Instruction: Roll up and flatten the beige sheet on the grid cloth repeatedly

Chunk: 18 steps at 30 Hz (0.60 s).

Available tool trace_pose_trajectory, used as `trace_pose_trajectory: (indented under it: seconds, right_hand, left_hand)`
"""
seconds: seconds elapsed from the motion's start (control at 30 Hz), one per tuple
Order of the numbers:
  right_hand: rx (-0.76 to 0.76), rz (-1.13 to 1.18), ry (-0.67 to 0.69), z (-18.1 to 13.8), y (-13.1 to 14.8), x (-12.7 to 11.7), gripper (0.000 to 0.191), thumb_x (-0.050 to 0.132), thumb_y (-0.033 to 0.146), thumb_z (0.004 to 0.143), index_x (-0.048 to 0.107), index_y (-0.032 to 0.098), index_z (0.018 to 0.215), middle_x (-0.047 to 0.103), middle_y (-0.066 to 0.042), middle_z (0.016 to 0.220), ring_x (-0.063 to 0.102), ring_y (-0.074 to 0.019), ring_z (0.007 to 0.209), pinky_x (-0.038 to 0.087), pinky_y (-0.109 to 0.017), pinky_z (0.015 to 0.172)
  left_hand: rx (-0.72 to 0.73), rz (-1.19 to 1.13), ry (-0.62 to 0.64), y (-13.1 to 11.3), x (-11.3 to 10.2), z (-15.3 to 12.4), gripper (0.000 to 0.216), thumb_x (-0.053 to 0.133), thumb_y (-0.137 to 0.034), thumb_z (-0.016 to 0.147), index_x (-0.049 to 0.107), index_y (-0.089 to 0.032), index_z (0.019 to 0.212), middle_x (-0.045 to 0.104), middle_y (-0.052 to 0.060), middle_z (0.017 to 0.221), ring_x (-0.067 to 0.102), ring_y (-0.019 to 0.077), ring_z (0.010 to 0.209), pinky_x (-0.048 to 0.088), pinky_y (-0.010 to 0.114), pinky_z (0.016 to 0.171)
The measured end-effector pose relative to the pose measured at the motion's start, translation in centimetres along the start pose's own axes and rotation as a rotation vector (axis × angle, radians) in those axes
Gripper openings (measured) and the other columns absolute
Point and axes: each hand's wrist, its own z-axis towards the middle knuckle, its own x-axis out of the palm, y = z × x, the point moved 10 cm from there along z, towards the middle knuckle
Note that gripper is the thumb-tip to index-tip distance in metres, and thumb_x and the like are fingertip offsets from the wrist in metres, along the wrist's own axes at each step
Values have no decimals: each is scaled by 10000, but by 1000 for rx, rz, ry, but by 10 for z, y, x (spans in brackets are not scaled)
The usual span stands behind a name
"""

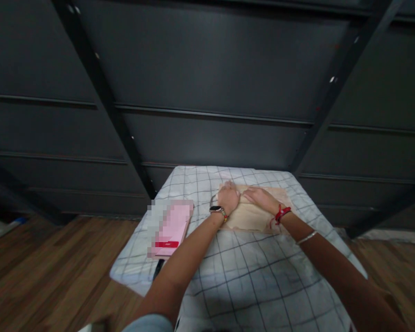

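Observation:
A beige piece of cloth (245, 217) lies flat on a larger pale pink sheet (281, 192), whose edges show around it. My left hand (228, 197) rests on the left part of the cloth, its fingers pointing away from me and slightly blurred. From the right, my right hand (263, 199) lies low over the upper middle of the cloth, fingers stretched toward the left hand. Neither palm is visible, and nothing shows gripped in either hand. Beside my left wrist curves a thin grey thing (212, 201), mostly hidden.
A white checked cover (252, 265) spreads under everything. Left of my left forearm lies a pink box-like item (177, 223) with a red label, partly pixelated; a small black object (158, 267) is near it. Dark panels (210, 138) rise behind; wooden floor (90, 249) shows at the sides.

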Motion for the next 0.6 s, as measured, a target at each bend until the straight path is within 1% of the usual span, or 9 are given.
trace_pose_trajectory:
  seconds: [0.1, 0.13, 0.2, 0.3, 0.47, 0.6]
  right_hand:
    - [8, 67, -32, -4, -2, -6, 208, 492, 270, 940, 652, 141, 974, 672, -101, 944, 607, -200, 904, 456, -300, 808]
    - [11, 82, -30, -5, -3, -7, 215, 508, 290, 934, 653, 139, 983, 674, -105, 943, 610, -205, 900, 457, -305, 804]
    - [11, 96, -13, -7, -4, -5, 224, 504, 293, 935, 666, 139, 923, 677, -103, 894, 613, -208, 870, 455, -311, 793]
    - [13, 71, 3, -8, -5, -3, 278, 448, 236, 956, 667, 141, 815, 675, -93, 828, 613, -198, 832, 447, -305, 788]
    - [29, -8, 62, -2, -8, 1, 268, 444, 169, 937, 656, 132, 777, 677, -100, 820, 618, -188, 781, 441, -287, 756]
    - [72, 16, 87, 2, -14, 1, 261, 446, 179, 936, 656, 125, 791, 690, -122, 855, 627, -191, 801, 435, -272, 759]
  left_hand:
    - [-3, -1, 10, 0, 1, 0, 372, 377, -214, 915, 529, -35, 1204, 562, 196, 1247, 503, 257, 1181, 400, 346, 967]
    - [-3, -2, 10, 0, 1, 0, 372, 376, -213, 915, 529, -35, 1204, 560, 197, 1249, 503, 258, 1180, 402, 347, 964]
    - [-1, -2, 8, 0, 1, 0, 365, 378, -215, 914, 535, -36, 1191, 558, 195, 1249, 506, 258, 1172, 402, 345, 962]
    - [5, -2, 0, -1, -1, 0, 347, 377, -222, 916, 548, -41, 1157, 567, 186, 1225, 524, 252, 1134, 403, 337, 953]
    - [-5, -9, 21, 1, -1, -1, 304, 367, -217, 918, 555, -68, 1106, 596, 157, 1121, 564, 241, 1028, 423, 339, 898]
    - [-6, -8, 9, 1, -2, -1, 300, 354, -215, 920, 560, -69, 1081, 593, 149, 1100, 566, 239, 1009, 423, 341, 886]
